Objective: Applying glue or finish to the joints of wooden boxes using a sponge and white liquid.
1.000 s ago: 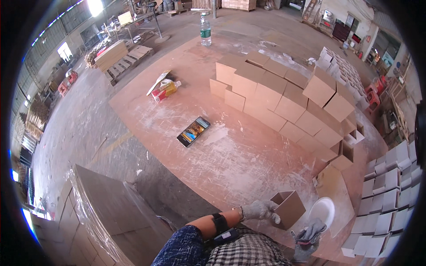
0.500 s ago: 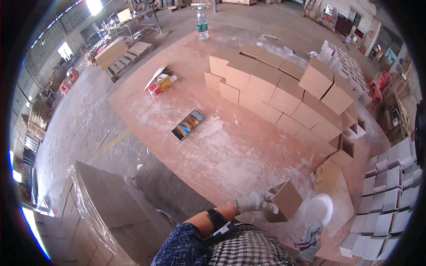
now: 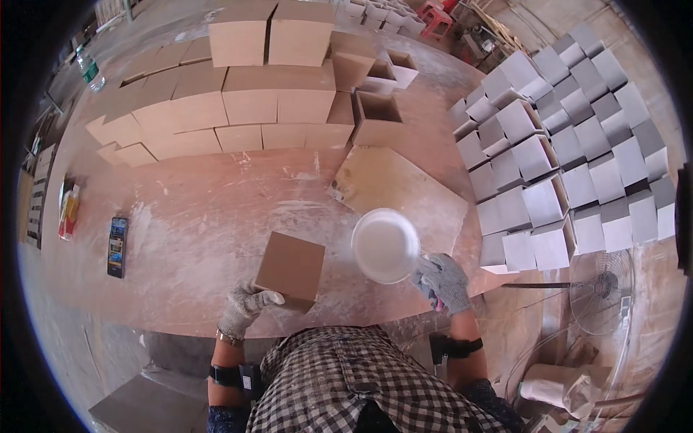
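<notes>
Our gloved left hand (image 3: 245,307) grips a brown cardboard box (image 3: 290,268) at the desk's (image 3: 209,216) near edge, steadying it. Our gloved right hand (image 3: 444,281) is closed around something pink beside a white bowl (image 3: 385,245), close for reaching.

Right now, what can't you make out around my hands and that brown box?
Head view only:
- Brown box: its open or closed side faces away, and the left hand covers its lower corner.
- Right hand: the pink item in its grip is mostly hidden by glove.
- White bowl: contents washed out.
</notes>
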